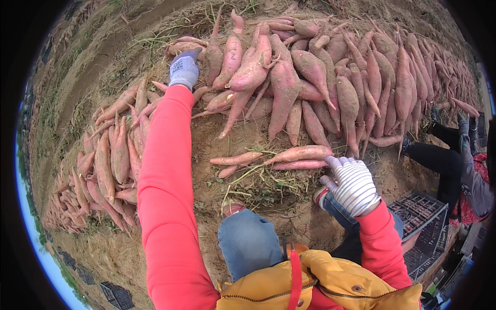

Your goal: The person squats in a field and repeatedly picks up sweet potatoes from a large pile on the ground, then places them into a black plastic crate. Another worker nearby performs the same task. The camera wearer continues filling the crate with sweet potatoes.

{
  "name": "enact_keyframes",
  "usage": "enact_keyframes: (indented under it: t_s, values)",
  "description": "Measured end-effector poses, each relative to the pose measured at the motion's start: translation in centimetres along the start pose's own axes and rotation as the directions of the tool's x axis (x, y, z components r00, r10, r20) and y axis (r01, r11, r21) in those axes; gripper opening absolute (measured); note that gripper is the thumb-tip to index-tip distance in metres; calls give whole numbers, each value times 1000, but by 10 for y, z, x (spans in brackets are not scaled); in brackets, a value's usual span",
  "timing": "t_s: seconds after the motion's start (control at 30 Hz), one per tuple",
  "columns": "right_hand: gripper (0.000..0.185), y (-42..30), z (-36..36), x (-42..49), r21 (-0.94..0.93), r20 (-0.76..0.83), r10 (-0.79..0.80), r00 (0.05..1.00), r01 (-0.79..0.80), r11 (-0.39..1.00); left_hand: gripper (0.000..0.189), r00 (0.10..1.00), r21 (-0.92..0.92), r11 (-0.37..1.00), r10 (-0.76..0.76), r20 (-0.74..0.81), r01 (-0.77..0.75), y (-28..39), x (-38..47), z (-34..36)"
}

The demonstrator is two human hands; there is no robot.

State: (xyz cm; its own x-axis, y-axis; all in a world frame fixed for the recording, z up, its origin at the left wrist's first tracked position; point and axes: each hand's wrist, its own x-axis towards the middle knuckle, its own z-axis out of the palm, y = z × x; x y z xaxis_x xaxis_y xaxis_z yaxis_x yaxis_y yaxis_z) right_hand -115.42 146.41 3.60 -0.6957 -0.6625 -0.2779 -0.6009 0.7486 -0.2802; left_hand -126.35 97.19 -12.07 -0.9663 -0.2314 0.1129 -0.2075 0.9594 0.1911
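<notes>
My left hand [185, 69], in a grey-blue glove, reaches to the far side of the heap and touches a sweet potato [183, 48]; its fingers are partly hidden, so its grip cannot be told. My right hand [348, 182], in a striped white glove, has thumb and fingers apart. Its fingertips lie at the right ends of two slender sweet potatoes, an upper one [300, 153] and a lower one [299, 165]. Left of these lies another slender sweet potato [237, 158]. Large soil-covered sweet potatoes [285, 89] are heaped beyond, between and right of my hands.
More sweet potatoes [120, 155] form a row at the left. Cut vines [271, 188] lie on the soil before my knees. Black plastic crates [418, 217] stand at the right, near another person's legs [434, 159]. More crates [116, 295] lie at the lower left.
</notes>
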Motion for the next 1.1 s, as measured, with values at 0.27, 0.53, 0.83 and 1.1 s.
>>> enact_keyframes:
  t_s: [0.27, 0.53, 0.83, 1.1]
  values:
    - [47, 24, 4, 4, -28, 67, 93, 993, -91, 995, 42, 938, 415, 853, 214, 272, -316, -6, 52, 26]
    - [40, 17, 1, 7, -1, 104, 56, 993, -57, 998, 35, 910, 498, 781, 211, 357, -377, 2, 50, 12]
    - [36, 24, 7, -36, 116, 29, -10, 1000, 6, 993, 56, 945, 578, 780, 49, 324, -239, -21, -25, 7]
    - [23, 23, 63, -16, 443, 35, 34, 999, -46, 895, 42, 757, -662, 445, -54, 652, 602, -145, 8, 98]
